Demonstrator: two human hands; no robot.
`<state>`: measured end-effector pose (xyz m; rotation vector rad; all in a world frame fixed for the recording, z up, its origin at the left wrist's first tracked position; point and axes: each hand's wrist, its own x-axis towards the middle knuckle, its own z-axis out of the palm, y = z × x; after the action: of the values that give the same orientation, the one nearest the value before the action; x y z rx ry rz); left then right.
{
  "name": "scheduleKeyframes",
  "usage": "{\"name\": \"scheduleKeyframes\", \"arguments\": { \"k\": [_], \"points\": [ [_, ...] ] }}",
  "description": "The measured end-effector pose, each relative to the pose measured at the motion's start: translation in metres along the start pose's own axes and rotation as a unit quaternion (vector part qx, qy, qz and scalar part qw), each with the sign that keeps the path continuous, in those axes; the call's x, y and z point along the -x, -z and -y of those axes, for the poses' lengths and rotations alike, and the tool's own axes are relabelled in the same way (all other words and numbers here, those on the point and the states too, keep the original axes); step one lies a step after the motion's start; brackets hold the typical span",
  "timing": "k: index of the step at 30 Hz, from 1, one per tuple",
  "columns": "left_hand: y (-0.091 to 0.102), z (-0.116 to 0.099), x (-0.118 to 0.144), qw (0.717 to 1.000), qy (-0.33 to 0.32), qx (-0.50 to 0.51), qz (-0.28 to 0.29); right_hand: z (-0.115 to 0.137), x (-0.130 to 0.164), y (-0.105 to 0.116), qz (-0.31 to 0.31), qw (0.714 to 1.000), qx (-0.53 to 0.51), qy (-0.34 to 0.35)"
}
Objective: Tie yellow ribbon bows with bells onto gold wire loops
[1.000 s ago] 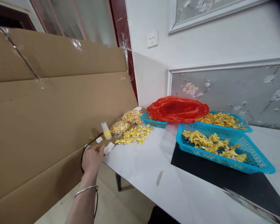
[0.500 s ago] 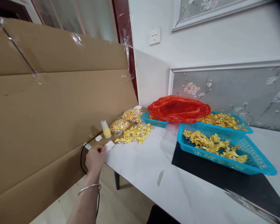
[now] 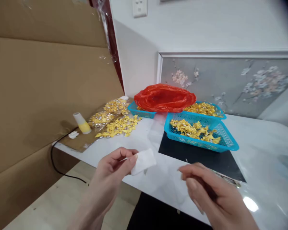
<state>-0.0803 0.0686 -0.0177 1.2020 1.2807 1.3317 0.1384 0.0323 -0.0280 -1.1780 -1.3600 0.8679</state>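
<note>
My left hand (image 3: 110, 174) pinches a small white pad (image 3: 143, 161) between thumb and fingers, held over the near edge of the white table (image 3: 254, 140). My right hand (image 3: 206, 188) hovers just to the right of it, fingers loosely curled and apart, holding nothing I can see. Both hands are in front of a black mat (image 3: 201, 158) on the table.
A blue basket (image 3: 227, 145) of yellow folded pieces stands on the mat, another blue basket (image 3: 140, 112) behind it under a red plastic bag (image 3: 164, 97). Loose yellow pieces (image 3: 118, 124), a yellow-white thread cone (image 3: 81, 123) and a black cable (image 3: 55, 164) lie left. Tall cardboard (image 3: 38, 80) leans at left.
My left hand has lifted the white pad from the table's left corner and brought it in front of me. My right hand has come into view. The camera has turned right and down.
</note>
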Motion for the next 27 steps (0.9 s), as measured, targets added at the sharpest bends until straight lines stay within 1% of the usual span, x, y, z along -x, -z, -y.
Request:
{"name": "scheduleKeyframes", "arguments": {
  "k": [2,4,6,8,10,11,13,15,17,18,19,20,22,24,27],
  "points": [
    [-0.009,-0.001,0.006,0.998,0.016,0.043,0.039,0.002,-0.007,-0.004,0.012,1.000,-0.004,-0.011],
    [-0.013,-0.001,0.010,0.995,0.024,0.072,0.065,0.000,-0.011,-0.007,0.044,0.998,-0.019,-0.032],
    [-0.016,-0.001,0.013,0.993,0.024,0.081,0.079,-0.004,-0.013,-0.010,0.086,0.992,-0.051,-0.072],
    [-0.017,-0.002,0.015,0.992,0.023,0.084,0.090,-0.006,-0.012,-0.014,0.111,0.983,-0.093,-0.115],
    [-0.017,-0.002,0.017,0.992,0.022,0.079,0.097,-0.006,-0.011,-0.018,0.104,0.977,-0.121,-0.141],
    [-0.017,-0.001,0.017,0.993,0.020,0.073,0.095,-0.005,-0.011,-0.020,0.096,0.977,-0.126,-0.143],
    [-0.018,0.001,0.018,0.995,0.016,0.057,0.082,-0.004,-0.010,-0.022,0.071,0.982,-0.118,-0.125],
    [-0.019,0.004,0.019,0.997,0.003,0.040,0.071,-0.004,-0.008,-0.023,0.040,0.993,-0.093,-0.067],
    [-0.021,0.008,0.019,0.997,-0.010,0.031,0.070,-0.007,-0.005,-0.025,0.001,0.999,-0.039,0.034],
    [-0.023,0.009,0.020,0.997,-0.014,0.027,0.071,-0.010,-0.003,-0.027,-0.026,0.995,0.006,0.094],
    [-0.025,0.010,0.020,0.997,-0.016,0.024,0.071,-0.013,0.000,-0.029,-0.062,0.985,0.063,0.151],
    [-0.027,0.011,0.021,0.997,-0.013,0.021,0.072,-0.017,0.003,-0.031,-0.101,0.967,0.125,0.198],
    [-0.032,0.012,0.022,0.997,-0.003,0.024,0.073,-0.024,0.009,-0.036,-0.162,0.920,0.236,0.267],
    [-0.035,0.013,0.023,0.996,0.017,0.049,0.070,-0.029,0.012,-0.041,-0.175,0.882,0.299,0.320],
    [-0.039,0.015,0.025,0.991,0.036,0.106,0.071,-0.031,0.010,-0.043,-0.163,0.847,0.325,0.387]
  ]
}}
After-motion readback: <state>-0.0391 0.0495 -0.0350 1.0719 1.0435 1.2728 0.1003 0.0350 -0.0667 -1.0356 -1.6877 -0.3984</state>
